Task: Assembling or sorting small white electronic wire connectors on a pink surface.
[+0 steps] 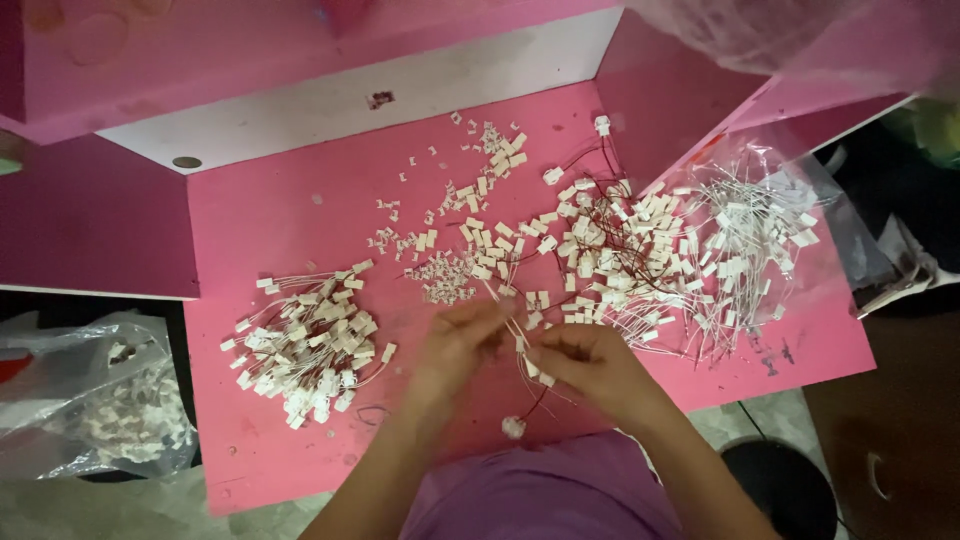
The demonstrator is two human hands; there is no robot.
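My left hand [455, 345] and my right hand [590, 365] meet low over the pink table [270, 215], near its front edge. Between their fingers they pinch thin wires with small white connectors [527, 350] on the ends. A bundled heap of finished white connectors on wires [310, 340] lies to the left of my left hand. A big loose pile of white connectors with dark red wires [610, 255] spreads just beyond my right hand. Tiny white plastic pieces [445, 278] sit right above my hands. One white piece [513, 427] lies below them.
A clear plastic bag with white-wired connectors [750, 235] lies open at the table's right. Another plastic bag with white parts [110, 405] sits off the table's left edge. Small scattered clips [490, 150] dot the back. A white strip [360, 95] borders the far side.
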